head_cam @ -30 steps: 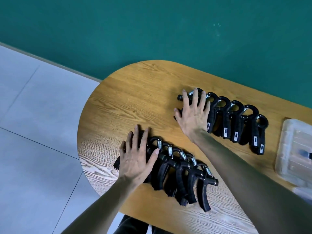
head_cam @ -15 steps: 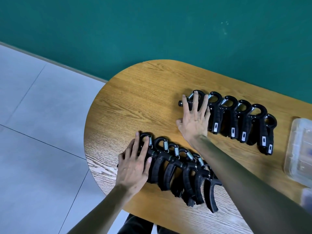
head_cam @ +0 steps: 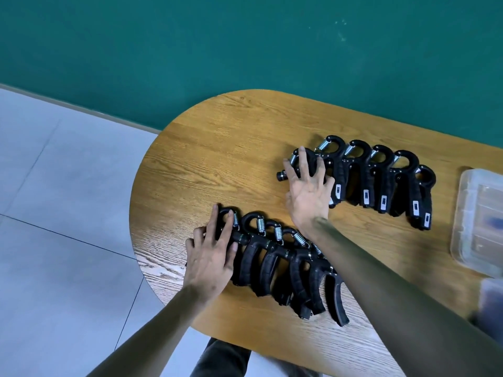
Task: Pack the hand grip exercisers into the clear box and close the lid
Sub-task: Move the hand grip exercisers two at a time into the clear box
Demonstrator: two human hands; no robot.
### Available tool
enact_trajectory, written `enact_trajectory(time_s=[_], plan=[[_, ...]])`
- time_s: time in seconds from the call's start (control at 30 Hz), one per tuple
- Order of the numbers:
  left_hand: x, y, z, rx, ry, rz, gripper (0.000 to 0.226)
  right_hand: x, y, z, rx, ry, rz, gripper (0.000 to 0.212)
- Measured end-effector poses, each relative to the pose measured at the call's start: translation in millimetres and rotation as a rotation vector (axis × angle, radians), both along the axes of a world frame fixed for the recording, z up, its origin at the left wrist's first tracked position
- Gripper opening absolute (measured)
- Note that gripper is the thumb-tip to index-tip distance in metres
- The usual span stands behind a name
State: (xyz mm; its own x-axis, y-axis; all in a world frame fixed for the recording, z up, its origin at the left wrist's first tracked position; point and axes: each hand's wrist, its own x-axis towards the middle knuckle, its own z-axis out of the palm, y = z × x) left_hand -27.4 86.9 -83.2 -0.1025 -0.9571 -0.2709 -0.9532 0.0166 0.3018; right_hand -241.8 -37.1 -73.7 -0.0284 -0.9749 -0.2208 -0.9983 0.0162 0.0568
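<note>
L hand (head_cam: 211, 257): flat, fingers spread, pressing left end of near grip row (head_cam: 285, 265)
R hand (head_cam: 309, 191): flat, spread on left end of far grip row (head_cam: 381, 180)
Clear box (head_cam: 476, 221): table's (head_cam: 217, 159) right edge, apart from both rows

bare table (head_cam: 217, 148) on the far left, wide open for a hand. near row (head_cam: 288, 265) and far row (head_cam: 381, 180) of grips block the middle, with a narrow bare lane between them crossed by the right forearm (head_cam: 381, 281). clear box (head_cam: 479, 221) blocks the right edge.
</note>
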Motion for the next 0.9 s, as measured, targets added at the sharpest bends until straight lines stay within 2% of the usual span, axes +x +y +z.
enact_trajectory(time_s=[0.1, 0.2, 0.37, 0.53, 0.67, 0.9], plan=[[-4, -1, 6, 0.045, 0.005, 0.031, 0.063, -4, 7, 9, -0.015, -0.024, 0.038, 0.090], [-12, -2, 16, 0.105, 0.023, 0.146, 0.067, -11, 17, 24, -0.011, -0.061, 0.068, 0.084], [-33, 8, 43, 0.010, 0.038, 0.316, 0.064, -35, 40, 58, -0.048, -0.084, 0.170, 0.078], [-63, 23, 69, -0.193, 0.048, 0.271, 0.068, -76, 70, 91, -0.087, -0.097, 0.198, 0.081], [-120, 22, 98, -0.196, -0.002, 0.336, 0.060, -122, 98, 117, -0.148, -0.129, 0.182, 0.082], [-240, 44, 143, -0.227, 0.008, 0.240, 0.058, -203, 155, 178, -0.182, -0.130, 0.154, 0.080]])
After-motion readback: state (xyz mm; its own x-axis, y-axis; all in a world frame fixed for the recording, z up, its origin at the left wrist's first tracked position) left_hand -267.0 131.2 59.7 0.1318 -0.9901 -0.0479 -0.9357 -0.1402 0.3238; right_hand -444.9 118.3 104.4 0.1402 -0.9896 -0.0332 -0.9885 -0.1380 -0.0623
